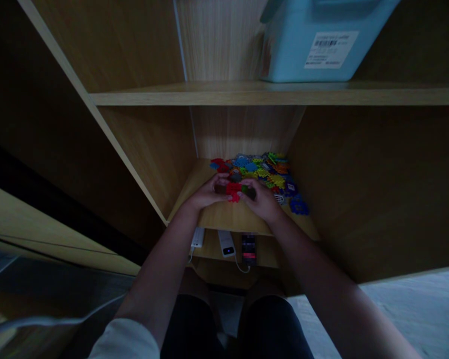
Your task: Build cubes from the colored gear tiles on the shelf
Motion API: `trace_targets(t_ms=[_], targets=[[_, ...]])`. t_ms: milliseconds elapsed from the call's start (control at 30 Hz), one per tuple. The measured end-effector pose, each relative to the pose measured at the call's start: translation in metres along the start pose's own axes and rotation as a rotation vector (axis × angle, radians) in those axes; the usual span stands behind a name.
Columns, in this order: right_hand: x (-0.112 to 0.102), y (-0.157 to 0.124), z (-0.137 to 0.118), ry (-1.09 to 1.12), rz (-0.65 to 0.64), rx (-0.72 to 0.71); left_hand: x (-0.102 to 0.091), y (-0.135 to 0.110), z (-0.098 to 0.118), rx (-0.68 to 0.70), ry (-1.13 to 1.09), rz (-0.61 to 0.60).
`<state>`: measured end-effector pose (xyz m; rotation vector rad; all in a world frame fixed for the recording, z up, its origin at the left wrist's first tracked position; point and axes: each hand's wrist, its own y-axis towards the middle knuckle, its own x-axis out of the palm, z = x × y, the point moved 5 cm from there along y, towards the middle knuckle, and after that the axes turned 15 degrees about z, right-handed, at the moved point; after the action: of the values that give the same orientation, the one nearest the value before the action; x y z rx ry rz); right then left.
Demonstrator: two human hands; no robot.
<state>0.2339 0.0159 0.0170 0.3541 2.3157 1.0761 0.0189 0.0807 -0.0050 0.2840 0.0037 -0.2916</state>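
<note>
Your view: dim; floor at right paler; right side wall in deep shadow; plastic pieces soft in detail; phone screen glowing, partly pixelated; edges stretched.

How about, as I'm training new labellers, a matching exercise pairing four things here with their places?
1. light-blue bin
2. red piece
3. multicoloured pieces
4. phone

A. on the lower shelf
B. between the left hand and the right hand
C. on the upper shelf
D. spread on the middle shelf

Pairs: 1-C, 2-B, 3-D, 4-A
</note>
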Motion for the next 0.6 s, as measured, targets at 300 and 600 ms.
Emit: trace_targets(t_ms=[300,600], targets=[[0.0004,0.0001,-0.0031,-0.014,-0.030,-0.010,-0.0010,0.0016,-0.0029,0.007,-0.022,0.022],[0.0018,-0.0014,-0.0003,-0.028,-0.037,-0.008,0.0002,0.0000,0.0025,0.014,-0.017,0.012]])
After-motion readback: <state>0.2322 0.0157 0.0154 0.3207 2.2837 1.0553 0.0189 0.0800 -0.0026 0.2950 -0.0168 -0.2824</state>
